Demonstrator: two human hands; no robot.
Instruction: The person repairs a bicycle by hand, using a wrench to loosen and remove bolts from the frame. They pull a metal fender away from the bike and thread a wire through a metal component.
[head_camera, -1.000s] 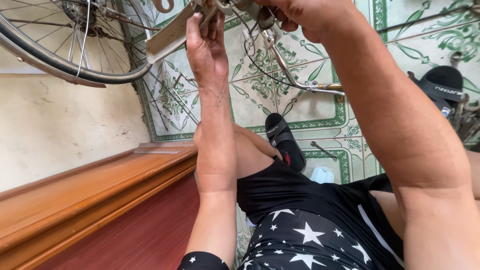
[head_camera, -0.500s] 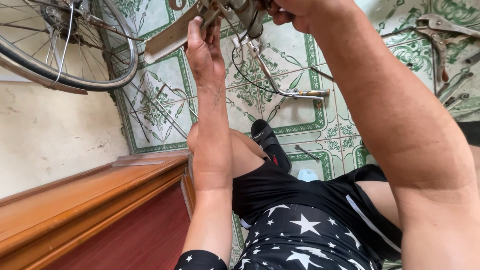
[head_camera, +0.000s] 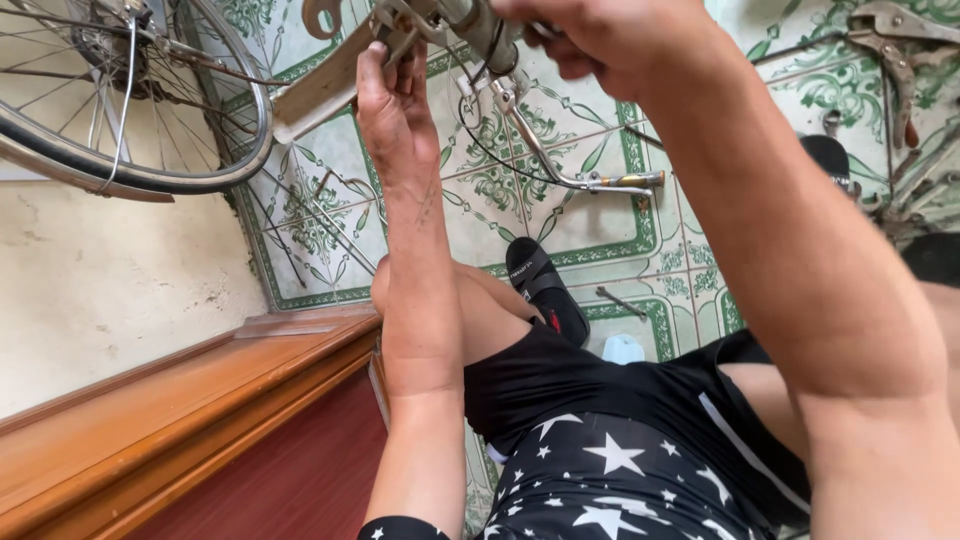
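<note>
My left hand reaches up, its grimy fingertips pinching a small metal bracket on a bicycle at the top edge. My right hand is beside it, fingers curled around the end of a grey tube of the same assembly. A pale flat metal bar slants down-left from the bracket. Below the tube hangs a curved chrome lever with a thin black cable looped by it. What my right fingers hold is partly hidden.
A spoked bicycle wheel fills the top left. The floor has green patterned tiles, with pliers at top right and a small wrench. My foot wears a black sandal. A wooden threshold runs lower left.
Both hands stay on the same bicycle parts. The view has shifted, so the wheel sits further left and more tools show at the top right.
</note>
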